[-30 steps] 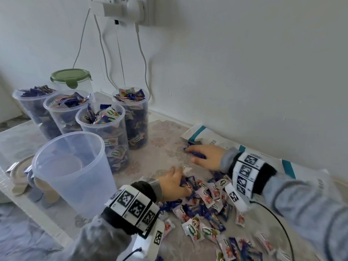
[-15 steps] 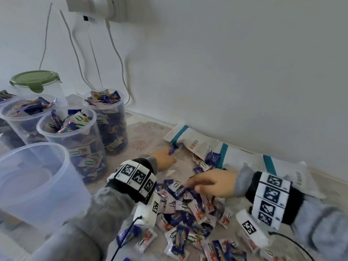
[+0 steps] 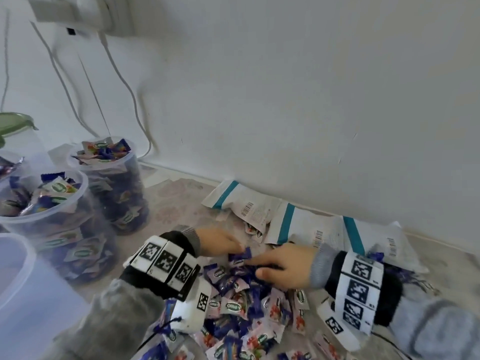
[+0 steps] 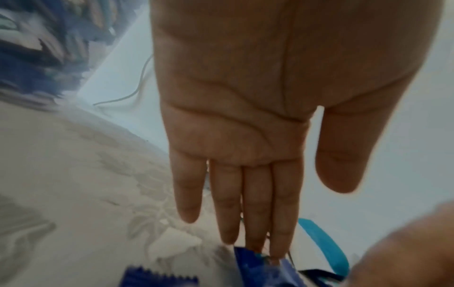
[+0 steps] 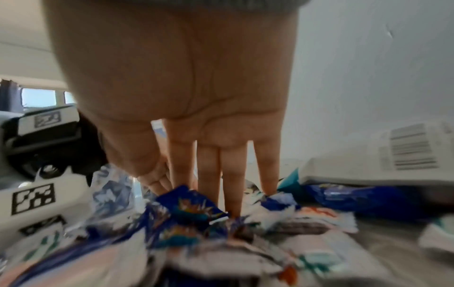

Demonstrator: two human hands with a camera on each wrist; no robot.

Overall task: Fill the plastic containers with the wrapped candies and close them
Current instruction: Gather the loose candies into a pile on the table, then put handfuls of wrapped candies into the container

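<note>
Reaching flat, left hand (image 3: 219, 241) and right hand (image 3: 283, 266) meet over candies (image 3: 241, 305).

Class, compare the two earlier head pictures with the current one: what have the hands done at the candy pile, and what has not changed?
The left hand and right hand have drawn together at the far edge of the candy pile, fingers straight, touching wrappers, gripping nothing. The filled containers and empty bags stay put; only the camera swung right.

We lose the green lid (image 3: 14, 123) and nearest tub (image 3: 31, 294) at the left edge. Candies (image 5: 191, 211) smear into blur under the right hand (image 5: 172, 81), fingertips buried.
</note>
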